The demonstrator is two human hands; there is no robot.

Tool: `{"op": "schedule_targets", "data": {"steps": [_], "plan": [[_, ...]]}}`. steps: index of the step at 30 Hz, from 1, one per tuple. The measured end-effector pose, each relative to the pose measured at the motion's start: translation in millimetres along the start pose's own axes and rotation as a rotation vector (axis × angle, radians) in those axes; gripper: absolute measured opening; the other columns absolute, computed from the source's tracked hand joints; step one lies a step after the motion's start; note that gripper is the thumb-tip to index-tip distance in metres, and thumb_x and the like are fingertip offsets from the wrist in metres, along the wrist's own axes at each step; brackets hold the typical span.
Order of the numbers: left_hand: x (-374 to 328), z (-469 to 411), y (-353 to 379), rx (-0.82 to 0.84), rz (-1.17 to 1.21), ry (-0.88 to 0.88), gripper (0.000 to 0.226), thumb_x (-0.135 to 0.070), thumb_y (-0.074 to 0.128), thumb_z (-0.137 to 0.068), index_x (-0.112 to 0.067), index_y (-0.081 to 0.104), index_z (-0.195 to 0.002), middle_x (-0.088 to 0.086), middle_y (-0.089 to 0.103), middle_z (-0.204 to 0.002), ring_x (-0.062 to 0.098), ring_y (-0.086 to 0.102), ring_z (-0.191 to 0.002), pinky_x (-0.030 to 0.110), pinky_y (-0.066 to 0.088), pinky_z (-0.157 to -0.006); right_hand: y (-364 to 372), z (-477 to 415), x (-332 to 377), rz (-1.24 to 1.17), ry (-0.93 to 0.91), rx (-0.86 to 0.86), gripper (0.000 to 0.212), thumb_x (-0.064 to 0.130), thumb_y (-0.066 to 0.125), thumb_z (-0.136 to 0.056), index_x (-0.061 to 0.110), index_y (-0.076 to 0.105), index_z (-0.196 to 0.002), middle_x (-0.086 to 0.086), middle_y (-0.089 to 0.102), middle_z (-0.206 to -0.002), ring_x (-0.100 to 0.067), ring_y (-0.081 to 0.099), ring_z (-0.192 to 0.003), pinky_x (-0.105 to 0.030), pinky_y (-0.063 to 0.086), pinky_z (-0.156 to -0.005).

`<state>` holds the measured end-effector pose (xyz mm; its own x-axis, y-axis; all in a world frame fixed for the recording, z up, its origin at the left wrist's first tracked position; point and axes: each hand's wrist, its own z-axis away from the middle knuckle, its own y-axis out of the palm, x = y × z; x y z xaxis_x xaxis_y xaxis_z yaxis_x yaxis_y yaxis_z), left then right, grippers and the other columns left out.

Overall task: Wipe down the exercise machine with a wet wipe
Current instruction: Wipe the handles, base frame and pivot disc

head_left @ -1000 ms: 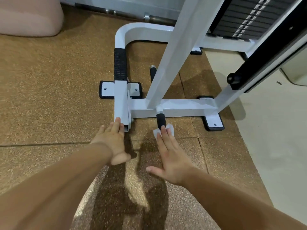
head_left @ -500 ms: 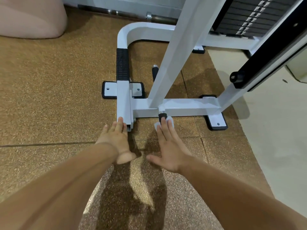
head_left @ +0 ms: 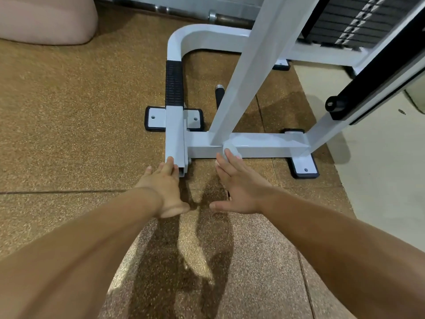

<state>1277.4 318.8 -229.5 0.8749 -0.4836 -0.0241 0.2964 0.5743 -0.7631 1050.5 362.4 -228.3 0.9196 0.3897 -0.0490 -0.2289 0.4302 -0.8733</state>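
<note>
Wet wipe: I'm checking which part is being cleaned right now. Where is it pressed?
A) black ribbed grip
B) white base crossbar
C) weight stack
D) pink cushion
B: the right hand presses the wet wipe with straight fingers against the white base crossbar, at the foot of the slanted post.

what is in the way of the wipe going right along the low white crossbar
Nothing visible. The right hand presses the wipe on the crossbar, which runs bare rightward up to the angled post. The slanted upright joins just left of the wipe.
</note>
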Motion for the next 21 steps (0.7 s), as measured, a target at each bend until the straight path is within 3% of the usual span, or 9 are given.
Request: {"op": "schedule_targets", "data": {"steps": [5, 9, 15, 18, 21], "plan": [[1.5, 2.2, 0.1, -0.004, -0.028, 0.021, 0.111, -0.07, 0.048, -0.088, -0.008, -0.008, -0.16, 0.013, -0.025, -0.166, 0.03, -0.006, -0.156, 0.05, 0.002, -0.127, 14.7, 32.5, -2.5, 0.166, -0.287, 0.079, 0.114, 0.091, 0.011, -0.087, 0.006, 0.007, -0.163, -0.015, 0.002, -0.17, -0.03, -0.017, -0.157, -0.048, -0.013, -0.126], [0.9, 3.4, 0.4, 0.026, -0.036, 0.022, 0.112, -0.07, 0.049, -0.088, -0.008, -0.013, -0.159, 0.015, -0.03, -0.163, 0.033, -0.009, -0.156, 0.048, 0.001, -0.127, 1.9, 11.4, -27.1, 0.213, -0.378, 0.137, 0.102, 0.087, 0.01, -0.09, 0.016, 0.003, -0.163, -0.007, -0.001, -0.171, -0.021, -0.014, -0.157, -0.044, -0.013, -0.126], [-4.3, 1.6, -2.2, 0.04, -0.021, 0.001, 0.118, -0.075, 0.048, -0.085, -0.005, -0.011, -0.159, 0.018, -0.028, -0.164, 0.036, -0.012, -0.155, 0.051, 0.003, -0.127, -2.5, -9.1, -25.9, 0.084, -0.149, -0.019, 0.106, 0.088, 0.015, -0.09, 0.013, 0.009, -0.164, -0.006, 0.0, -0.173, -0.023, -0.018, -0.157, -0.046, -0.002, -0.129], [0.5, 1.5, -1.1, 0.034, -0.004, 0.022, 0.118, -0.074, 0.05, -0.084, -0.006, -0.009, -0.16, 0.017, -0.027, -0.164, 0.035, -0.012, -0.155, 0.05, 0.002, -0.127, 13.6, 16.8, 1.3, 0.072, -0.05, -0.072, 0.112, 0.09, 0.003, -0.087, 0.007, -0.003, -0.162, -0.017, -0.019, -0.169, -0.03, -0.033, -0.152, -0.05, -0.006, -0.128], [3.3, 1.7, -0.3, 0.021, 0.018, 0.036, 0.118, -0.073, 0.05, -0.083, -0.006, -0.008, -0.16, 0.017, -0.025, -0.165, 0.034, -0.013, -0.155, 0.05, 0.003, -0.127, 30.2, 45.2, 33.5, -0.197, 0.04, -0.05, 0.112, 0.087, 0.011, -0.088, 0.005, -0.022, -0.157, -0.012, -0.042, -0.161, -0.028, -0.042, -0.147, -0.049, -0.006, -0.128]]}}
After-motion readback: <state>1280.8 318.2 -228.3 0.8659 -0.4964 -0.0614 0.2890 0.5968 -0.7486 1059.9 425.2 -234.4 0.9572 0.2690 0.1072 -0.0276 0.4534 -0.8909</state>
